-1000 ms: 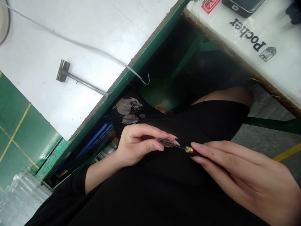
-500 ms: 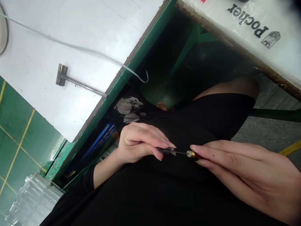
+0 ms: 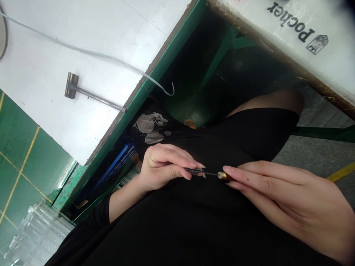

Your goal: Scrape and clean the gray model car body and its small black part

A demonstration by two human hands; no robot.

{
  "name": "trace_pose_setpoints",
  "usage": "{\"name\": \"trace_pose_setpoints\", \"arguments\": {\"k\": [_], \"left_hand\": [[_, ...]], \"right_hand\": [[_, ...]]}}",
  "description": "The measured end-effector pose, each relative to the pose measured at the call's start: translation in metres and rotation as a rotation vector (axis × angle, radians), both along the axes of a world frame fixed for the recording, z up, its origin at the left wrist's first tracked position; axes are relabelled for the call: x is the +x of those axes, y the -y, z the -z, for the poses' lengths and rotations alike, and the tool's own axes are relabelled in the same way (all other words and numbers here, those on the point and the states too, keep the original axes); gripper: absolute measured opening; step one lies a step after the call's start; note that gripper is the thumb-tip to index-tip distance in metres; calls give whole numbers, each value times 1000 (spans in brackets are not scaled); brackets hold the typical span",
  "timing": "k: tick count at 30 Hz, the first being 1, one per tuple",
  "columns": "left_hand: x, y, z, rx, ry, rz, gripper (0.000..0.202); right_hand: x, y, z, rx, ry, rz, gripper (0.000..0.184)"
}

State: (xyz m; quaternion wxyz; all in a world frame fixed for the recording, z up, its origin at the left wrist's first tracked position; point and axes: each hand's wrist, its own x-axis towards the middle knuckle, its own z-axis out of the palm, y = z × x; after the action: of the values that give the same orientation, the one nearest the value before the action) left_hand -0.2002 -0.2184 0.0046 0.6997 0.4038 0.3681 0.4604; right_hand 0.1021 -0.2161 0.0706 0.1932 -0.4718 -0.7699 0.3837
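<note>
Above my lap, my left hand [image 3: 169, 166] pinches a small dark part [image 3: 194, 171] between thumb and fingers; its exact kind is too small to make out. My right hand [image 3: 280, 199] is closed on the dark red handle of a thin-shafted hand tool [image 3: 222, 175] with a brass-coloured collar, like an awl or fine screwdriver. The tool's thin metal shaft points left and meets the dark part at my left fingertips. Most of the handle is hidden by my right fingers.
A small metal hammer [image 3: 97, 99] lies on the white tabletop [image 3: 105, 26], its handle end at the edge. A pale cable [image 3: 91, 54] crosses the top and hangs over the edge. A plastic-wrapped package [image 3: 327, 22] is at upper right, clear plastic trays [image 3: 36, 232] at lower left.
Both hands have shifted very slightly up and left in view, as has the whole scene. The grip on the dark part and on the tool stays the same.
</note>
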Motion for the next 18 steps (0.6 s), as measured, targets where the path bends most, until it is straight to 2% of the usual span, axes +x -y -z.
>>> {"name": "trace_pose_setpoints", "arguments": {"k": [3, 9, 18], "left_hand": [[2, 4, 1, 6, -3, -38, 13], [3, 9, 5, 29, 32, -57, 20], [4, 10, 7, 18, 72, -47, 23]], "right_hand": [[-4, -1, 0, 21, 6, -86, 28], [-8, -1, 4, 73, 11, -81, 28], [-9, -3, 1, 58, 13, -87, 26]]}}
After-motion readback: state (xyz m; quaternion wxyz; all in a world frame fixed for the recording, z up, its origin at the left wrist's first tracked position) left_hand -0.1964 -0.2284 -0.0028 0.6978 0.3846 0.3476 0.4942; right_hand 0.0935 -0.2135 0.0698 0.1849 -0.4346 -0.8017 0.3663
